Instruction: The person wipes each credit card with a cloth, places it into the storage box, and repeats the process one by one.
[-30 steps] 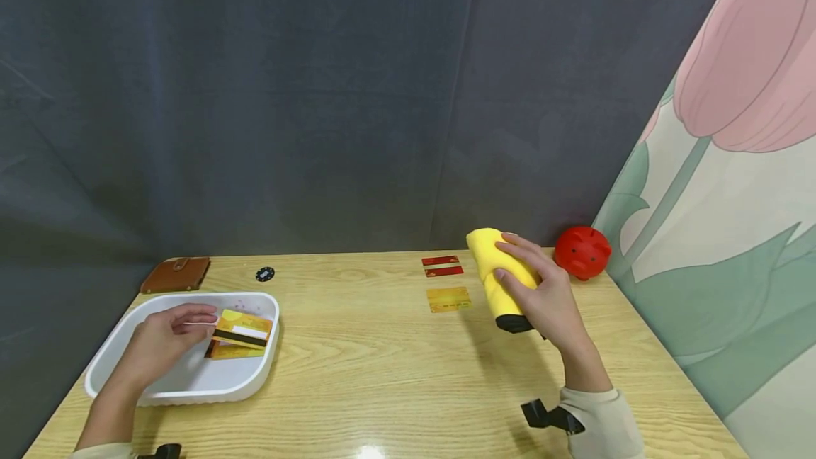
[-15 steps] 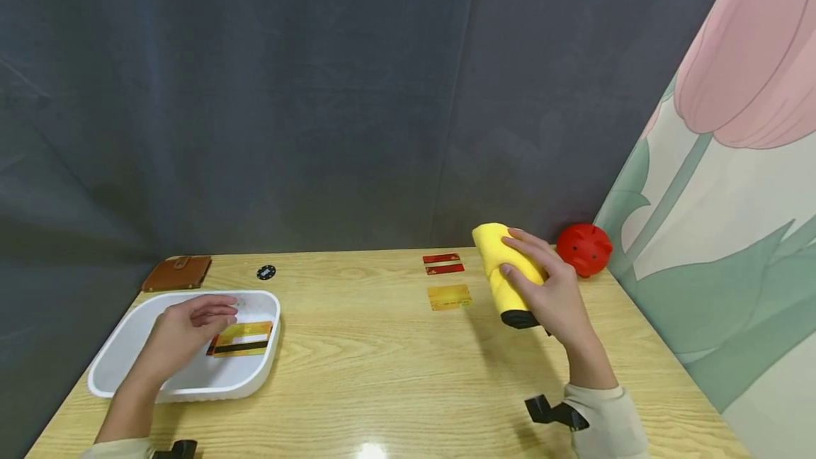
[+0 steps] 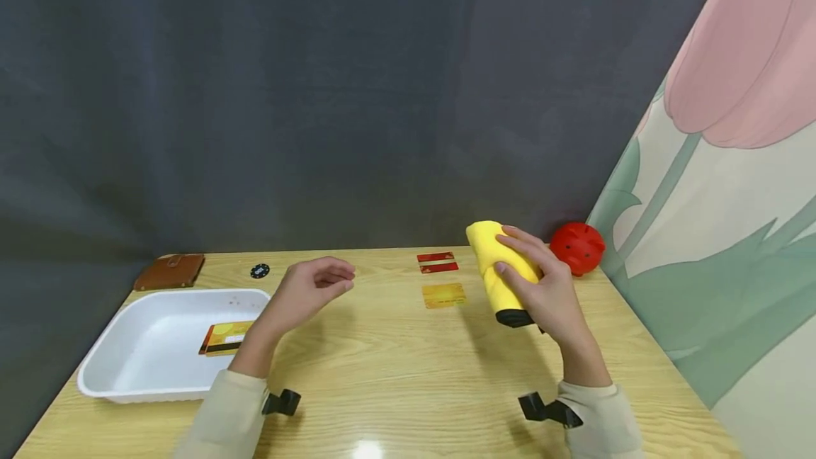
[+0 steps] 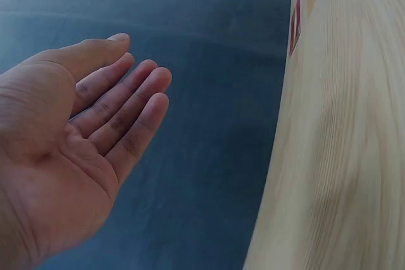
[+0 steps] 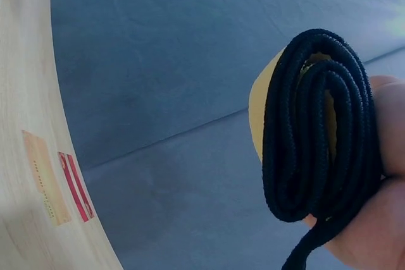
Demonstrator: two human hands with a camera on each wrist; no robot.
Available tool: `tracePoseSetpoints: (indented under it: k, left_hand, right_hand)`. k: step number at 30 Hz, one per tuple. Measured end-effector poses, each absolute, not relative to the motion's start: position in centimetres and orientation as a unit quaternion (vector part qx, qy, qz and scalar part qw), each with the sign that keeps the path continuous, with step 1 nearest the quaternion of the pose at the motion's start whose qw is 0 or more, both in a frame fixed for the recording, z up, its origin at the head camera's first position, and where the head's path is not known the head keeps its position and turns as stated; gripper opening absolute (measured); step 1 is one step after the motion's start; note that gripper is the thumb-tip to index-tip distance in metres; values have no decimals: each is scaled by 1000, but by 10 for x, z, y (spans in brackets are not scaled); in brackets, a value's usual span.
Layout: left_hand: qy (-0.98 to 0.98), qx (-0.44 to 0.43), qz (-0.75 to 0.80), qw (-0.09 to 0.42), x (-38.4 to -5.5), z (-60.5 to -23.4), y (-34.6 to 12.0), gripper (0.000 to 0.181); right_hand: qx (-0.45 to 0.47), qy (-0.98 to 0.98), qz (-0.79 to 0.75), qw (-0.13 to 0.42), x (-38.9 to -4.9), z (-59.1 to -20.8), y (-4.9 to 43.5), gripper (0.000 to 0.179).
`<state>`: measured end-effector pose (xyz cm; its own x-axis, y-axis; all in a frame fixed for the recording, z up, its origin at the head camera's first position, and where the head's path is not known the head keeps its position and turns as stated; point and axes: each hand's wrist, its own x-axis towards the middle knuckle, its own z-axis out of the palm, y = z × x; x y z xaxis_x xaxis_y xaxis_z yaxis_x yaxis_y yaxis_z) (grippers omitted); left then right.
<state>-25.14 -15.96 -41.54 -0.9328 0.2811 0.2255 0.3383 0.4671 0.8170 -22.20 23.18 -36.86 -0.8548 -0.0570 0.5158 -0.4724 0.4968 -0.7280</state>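
My right hand [image 3: 540,283] grips a rolled yellow cloth pouch [image 3: 500,264] above the table. Its dark, rolled-up end [image 5: 319,124] faces the right wrist camera. My left hand [image 3: 309,290] is in the air right of the white tray, fingers loosely bent; its palm [image 4: 57,175] holds nothing in the left wrist view. Inside the white tray [image 3: 146,346] lie overlapping yellow cards [image 3: 223,338], partly hidden behind my left forearm. On the table between the hands lie a yellow card [image 3: 444,295] and, behind it, a red card with a pale stripe [image 3: 438,267].
A brown leather wallet [image 3: 169,272] lies at the back left, with a black poker chip [image 3: 259,270] to its right. At the back right stands a red piggy bank [image 3: 577,248], beyond my right hand. A dark curtain [image 3: 357,98] hangs along the table's back edge.
My left hand released a yellow card into the tray, rose out and moved right over the table. The right hand stays nearly in place with the rolled pouch.
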Motion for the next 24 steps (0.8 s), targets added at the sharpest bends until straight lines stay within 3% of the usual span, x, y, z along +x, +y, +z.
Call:
tracePoseSetpoints:
  k: [9, 17, 24]
  left_hand:
    - [-812, -196, -549, -23, -287, -441, -108, 26]
    - [-778, -165, -605, -40, -307, -485, -81, 38]
    - [-788, -179, -588, -43, -310, -501, -56, 47]
  right_hand:
    - [155, -831, 482, 230, -221, -366, 237, 41]
    - [146, -835, 482, 222, -221, -365, 239, 41]
    - [150, -833, 482, 227, -220, -364, 241, 41]
